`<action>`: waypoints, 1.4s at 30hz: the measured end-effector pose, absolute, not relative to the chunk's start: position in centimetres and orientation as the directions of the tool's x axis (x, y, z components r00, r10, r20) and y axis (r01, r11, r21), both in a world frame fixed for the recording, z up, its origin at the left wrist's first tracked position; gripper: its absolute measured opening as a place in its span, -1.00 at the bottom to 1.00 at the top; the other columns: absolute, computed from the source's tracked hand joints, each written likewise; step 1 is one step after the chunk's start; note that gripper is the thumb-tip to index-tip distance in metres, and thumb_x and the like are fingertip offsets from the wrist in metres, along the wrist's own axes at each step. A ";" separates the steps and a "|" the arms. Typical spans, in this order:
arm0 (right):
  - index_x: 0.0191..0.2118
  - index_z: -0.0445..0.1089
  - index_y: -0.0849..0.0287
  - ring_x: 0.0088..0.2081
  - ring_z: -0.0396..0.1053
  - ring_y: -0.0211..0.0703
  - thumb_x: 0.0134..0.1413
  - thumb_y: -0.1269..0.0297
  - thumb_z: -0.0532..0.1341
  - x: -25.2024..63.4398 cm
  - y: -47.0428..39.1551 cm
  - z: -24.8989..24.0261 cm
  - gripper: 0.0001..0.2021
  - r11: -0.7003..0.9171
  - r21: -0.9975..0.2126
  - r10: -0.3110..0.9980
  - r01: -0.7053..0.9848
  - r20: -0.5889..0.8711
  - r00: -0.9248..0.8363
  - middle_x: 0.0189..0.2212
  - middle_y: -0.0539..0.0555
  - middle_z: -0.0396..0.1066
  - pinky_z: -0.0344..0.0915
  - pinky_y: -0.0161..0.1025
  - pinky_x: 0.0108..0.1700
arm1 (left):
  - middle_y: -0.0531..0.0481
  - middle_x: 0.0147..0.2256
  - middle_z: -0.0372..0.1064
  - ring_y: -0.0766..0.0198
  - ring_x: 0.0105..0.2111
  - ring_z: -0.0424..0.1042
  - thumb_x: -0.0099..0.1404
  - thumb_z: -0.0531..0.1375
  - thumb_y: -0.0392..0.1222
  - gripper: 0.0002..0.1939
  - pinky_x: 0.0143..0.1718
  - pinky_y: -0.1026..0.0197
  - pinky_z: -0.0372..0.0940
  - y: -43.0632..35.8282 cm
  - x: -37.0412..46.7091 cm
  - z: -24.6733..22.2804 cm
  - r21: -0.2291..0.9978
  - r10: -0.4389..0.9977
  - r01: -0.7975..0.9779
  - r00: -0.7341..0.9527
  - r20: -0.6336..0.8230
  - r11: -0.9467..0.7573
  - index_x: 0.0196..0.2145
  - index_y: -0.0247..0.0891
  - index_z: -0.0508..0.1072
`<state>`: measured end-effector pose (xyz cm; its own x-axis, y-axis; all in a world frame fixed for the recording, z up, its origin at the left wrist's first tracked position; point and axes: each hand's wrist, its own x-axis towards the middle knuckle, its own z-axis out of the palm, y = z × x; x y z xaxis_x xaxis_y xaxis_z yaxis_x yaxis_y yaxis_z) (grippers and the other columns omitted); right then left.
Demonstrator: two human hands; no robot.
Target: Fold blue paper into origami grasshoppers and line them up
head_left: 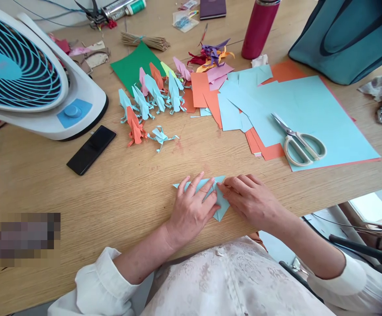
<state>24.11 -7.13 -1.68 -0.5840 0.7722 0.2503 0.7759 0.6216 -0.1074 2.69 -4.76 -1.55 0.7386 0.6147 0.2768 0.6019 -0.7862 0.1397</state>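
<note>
A folded light blue paper [223,204] lies on the wooden table near its front edge, one point to the left and one toward me. My left hand [192,210] rests flat across it with the fingers spread, covering much of its middle. At the paper's right edge, my right hand [251,199] has thumb and fingers pressed together on it. Beyond my hands, a small light blue folded figure [160,137] and an orange one [135,127] stand in front of several more folded paper figures [156,92].
Scissors [298,142] lie on large light blue sheets [335,118] at the right, beside cut pieces. Behind are a magenta bottle [259,28] and a teal bag [345,39]. A fan [79,105] and a black phone [91,150] are at the left. A green sheet [128,66] lies behind the figures.
</note>
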 end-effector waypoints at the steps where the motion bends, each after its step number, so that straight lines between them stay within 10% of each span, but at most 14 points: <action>1: 0.02 0.40 0.35 -0.28 0.28 -0.06 0.30 0.43 0.10 24.1 -7.1 -1.7 -0.74 0.624 -0.104 0.770 0.774 0.246 -0.588 -0.21 0.21 0.43 0.18 -0.11 -0.22 | -0.01 0.08 0.45 0.00 0.15 0.31 0.41 0.16 -0.10 -0.80 0.14 -0.14 0.13 -4.8 2.6 -1.5 0.133 0.610 0.601 0.736 0.292 -0.788 -0.09 -0.22 0.47; 16: 0.14 0.30 0.29 -0.29 0.21 -0.05 0.30 0.40 0.10 24.3 -6.1 -1.3 -0.66 0.660 -0.048 0.748 0.750 0.138 -0.650 -0.20 0.17 0.38 0.10 -0.11 -0.26 | -0.03 -0.25 0.48 0.18 -0.21 0.39 0.44 0.11 -0.19 -0.80 -0.06 0.04 0.27 -4.5 2.3 -1.6 0.148 0.556 0.537 0.780 0.288 -0.831 -0.09 -0.31 0.46; 33: 0.04 0.38 0.36 -0.30 0.25 -0.06 0.31 0.44 0.09 25.0 -7.3 -1.4 -0.74 0.661 -0.045 0.728 0.749 0.280 -0.626 -0.19 0.22 0.46 0.17 -0.11 -0.30 | -0.23 0.01 0.41 -0.05 0.14 0.32 0.33 0.21 0.08 -0.46 0.22 -0.28 0.10 -6.8 1.7 -0.8 0.091 0.573 0.565 0.812 0.115 -0.820 0.14 -0.30 0.35; 42: 0.05 0.40 0.28 -0.06 0.38 -0.04 0.35 0.43 0.04 24.3 -6.6 -1.9 -0.72 0.728 -0.298 0.686 0.618 0.330 -0.649 0.02 0.25 0.46 0.29 -0.05 -0.05 | -0.14 0.07 0.41 0.00 0.21 0.25 0.39 0.16 -0.01 -0.59 0.27 -0.23 0.02 -4.3 -0.7 -0.4 0.210 0.469 0.443 0.878 0.096 -0.872 0.13 -0.21 0.38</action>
